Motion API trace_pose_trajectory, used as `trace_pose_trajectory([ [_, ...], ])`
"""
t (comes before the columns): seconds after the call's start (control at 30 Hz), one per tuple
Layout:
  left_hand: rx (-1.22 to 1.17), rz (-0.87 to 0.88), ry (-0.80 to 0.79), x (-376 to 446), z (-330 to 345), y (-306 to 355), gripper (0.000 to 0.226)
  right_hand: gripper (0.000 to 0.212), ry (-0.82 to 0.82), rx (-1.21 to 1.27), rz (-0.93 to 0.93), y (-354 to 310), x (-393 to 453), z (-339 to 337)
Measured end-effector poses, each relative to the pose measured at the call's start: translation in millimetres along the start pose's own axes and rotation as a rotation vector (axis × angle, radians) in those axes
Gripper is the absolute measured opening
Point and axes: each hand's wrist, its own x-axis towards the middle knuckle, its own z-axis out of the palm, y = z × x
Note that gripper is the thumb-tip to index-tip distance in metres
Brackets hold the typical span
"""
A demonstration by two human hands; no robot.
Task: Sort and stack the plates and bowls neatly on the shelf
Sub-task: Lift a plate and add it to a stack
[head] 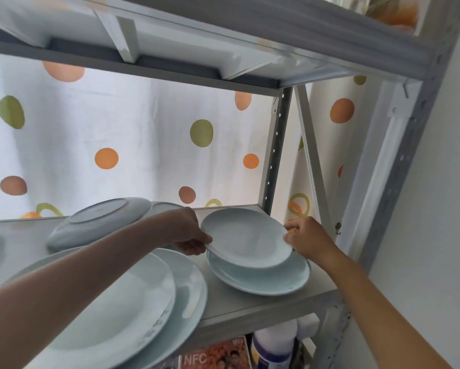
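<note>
Grey metal shelf [253, 306] stood before a dotted curtain [133, 121]. Left hand [186, 231] and right hand [307, 239] gripped a plate [246, 237] at 3 o'clock, above a stack [266, 279].

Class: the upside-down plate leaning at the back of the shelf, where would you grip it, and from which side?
Probably the raised far rim of the upside-down plate, reached from above: it tilts up off the shelf, leaving room for fingers underneath.

Two bare, sleeveless forearms [90, 283]
</note>
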Motion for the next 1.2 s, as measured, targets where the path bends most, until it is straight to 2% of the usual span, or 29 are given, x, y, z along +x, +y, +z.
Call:
trace_pose_trajectory([
  [0.27, 0.081, -0.005, -0.023, 7, 13, -2, 0.019, 0.027, -0.065, -0.106, 0.032, 14, 4, -1],
  [0.53, 0.157, 0.037, 0.012, 0, 6, 0, 0.032, 0.02, -0.082, -0.203, 0.022, 14, 12, -1],
  [0.63, 0.223, 0.099, 0.102, -6, -13, 4, 0.026, 0.027, -0.001, -0.284, 0.01, -1, 12, 2],
  [0.7, 0.199, 0.137, 0.16, -10, -31, 4, 0.017, 0.026, 0.019, -0.24, -0.038, -21, 11, 7],
  [0.83, 0.149, 0.222, 0.329, -21, -70, -11, 0.012, 0.022, -0.083, -0.063, -0.187, -72, 7, 23],
  [0.93, 0.413, 0.218, 0.493, -27, -94, -33, 0.014, 0.024, -0.125, -0.016, -0.292, -111, 7, 41],
  [1.03, 0.754, 0.068, 0.497, -30, -107, -60, 0.044, 0.028, -0.154, -0.004, -0.365, -148, 10, 63],
  [1.1, 0.79, -0.044, 0.442, -31, -116, -79, 0.066, 0.026, -0.169, 0.003, -0.398, -168, 11, 78],
  [1.2, 0.773, -0.117, 0.38, -32, -128, -97, 0.074, 0.028, -0.176, -0.001, -0.43, -193, 11, 100],
])
